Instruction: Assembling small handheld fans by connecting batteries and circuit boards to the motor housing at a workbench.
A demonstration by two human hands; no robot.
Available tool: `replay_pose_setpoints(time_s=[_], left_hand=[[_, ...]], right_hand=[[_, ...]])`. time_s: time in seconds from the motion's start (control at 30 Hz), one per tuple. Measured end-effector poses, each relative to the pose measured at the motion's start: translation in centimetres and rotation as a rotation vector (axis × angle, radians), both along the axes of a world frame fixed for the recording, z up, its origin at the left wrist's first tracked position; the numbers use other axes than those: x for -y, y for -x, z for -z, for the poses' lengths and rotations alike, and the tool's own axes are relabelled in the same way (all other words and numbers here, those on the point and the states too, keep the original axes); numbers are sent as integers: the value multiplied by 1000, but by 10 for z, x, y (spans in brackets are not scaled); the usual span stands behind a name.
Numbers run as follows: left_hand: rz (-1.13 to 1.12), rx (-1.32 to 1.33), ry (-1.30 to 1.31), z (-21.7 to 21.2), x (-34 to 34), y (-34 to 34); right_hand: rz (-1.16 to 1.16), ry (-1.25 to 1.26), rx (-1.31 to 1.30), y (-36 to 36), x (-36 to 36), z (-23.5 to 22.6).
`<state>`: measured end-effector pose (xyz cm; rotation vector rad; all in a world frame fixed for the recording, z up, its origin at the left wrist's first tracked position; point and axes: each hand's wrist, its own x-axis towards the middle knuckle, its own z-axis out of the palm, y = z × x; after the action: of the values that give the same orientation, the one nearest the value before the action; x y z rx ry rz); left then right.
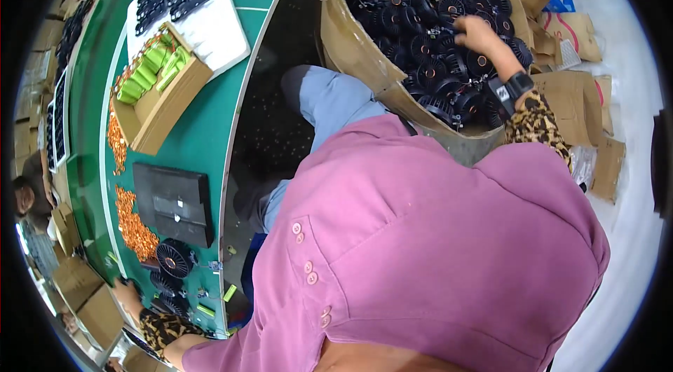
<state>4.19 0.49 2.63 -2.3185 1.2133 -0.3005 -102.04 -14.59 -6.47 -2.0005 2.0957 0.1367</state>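
My right hand (479, 36) reaches into a big cardboard box (364, 57) at the upper right. Its fingers are bent and a little apart, over the pile of round black fan heads (427, 71), with none lifted clear. My left hand (127, 296) is at the lower left of the green table, beside a small dark piece (125, 281). Too little of its fingers shows to say whether it grips that piece. Close to it several black fan heads (174, 258) stand in a row along the table.
A black flat box (173, 204) lies on the green table (200, 127) beside a heap of small orange pieces (133, 225). Farther off are an open carton (172, 109) of green battery cells (144, 78) and a white tray (228, 36) with black parts. Cardboard (568, 102) lies at the right.
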Motion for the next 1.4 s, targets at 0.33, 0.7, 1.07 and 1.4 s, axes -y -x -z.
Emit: replay_pose_setpoints(time_s=[0.33,0.7,1.07,1.4], left_hand=[[-164,-70,-458,-37,-30,-38],[922,-625,315,-100,112,429],[766,-1490,87,-69,112,575],[125,-2534,946,-24,104,529]], right_hand=[[-317,-643,96,-64,-18,-6],[-198,-449,545,-48,7,-34],[-263,-185,1320,-149,46,-139],[-745,-541,1498,-296,39,-101]])
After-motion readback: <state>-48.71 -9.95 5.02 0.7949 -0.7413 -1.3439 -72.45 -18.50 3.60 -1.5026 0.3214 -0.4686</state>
